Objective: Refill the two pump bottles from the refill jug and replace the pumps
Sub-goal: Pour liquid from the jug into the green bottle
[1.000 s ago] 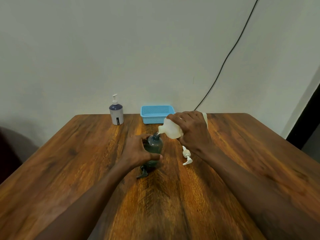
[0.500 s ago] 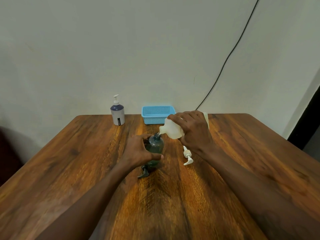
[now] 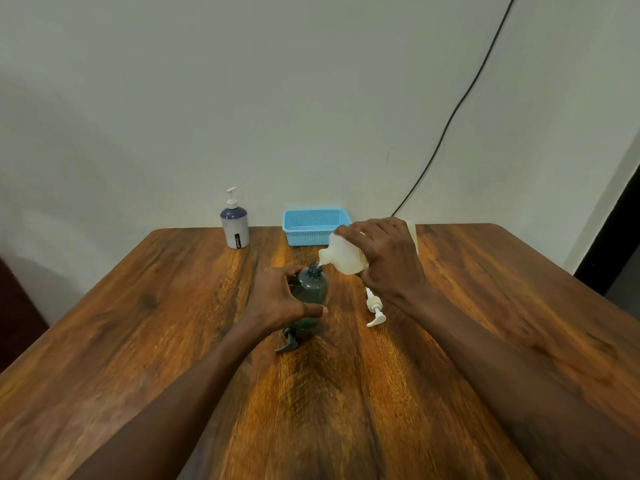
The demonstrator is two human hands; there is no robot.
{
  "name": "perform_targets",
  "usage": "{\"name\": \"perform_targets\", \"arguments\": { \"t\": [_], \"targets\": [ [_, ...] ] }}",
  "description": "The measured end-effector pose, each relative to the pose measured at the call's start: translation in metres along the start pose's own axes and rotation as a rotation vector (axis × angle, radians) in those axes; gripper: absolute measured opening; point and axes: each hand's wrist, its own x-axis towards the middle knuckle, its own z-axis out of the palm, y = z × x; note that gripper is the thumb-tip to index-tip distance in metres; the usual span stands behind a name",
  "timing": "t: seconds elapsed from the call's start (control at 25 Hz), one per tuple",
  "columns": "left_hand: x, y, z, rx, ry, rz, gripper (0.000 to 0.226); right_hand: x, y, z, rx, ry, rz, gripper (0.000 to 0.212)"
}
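Scarcely moved since a moment ago: still pouring from jug [image 3: 343, 256], gripped by right hand [image 3: 388, 258], into bottle [image 3: 311, 285] clasped by left hand [image 3: 277, 299]. Next, probably: level jug, fit dark pump [image 3: 286, 342].

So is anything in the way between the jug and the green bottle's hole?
Nothing visible. The bottle has its neck open, a dark pump lies off on the table beside it, and the jug is tipped with its spout right over the neck.
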Motion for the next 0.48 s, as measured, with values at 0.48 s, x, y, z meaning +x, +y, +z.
{"name": "perform_targets", "arguments": {
  "t": [0.48],
  "targets": [
    [-0.0012,-0.0011,-0.0001,0.016,-0.021,0.001,0.082,-0.0007,0.0002,0.0006,0.002,-0.01,0.001,0.082]
  ]
}}
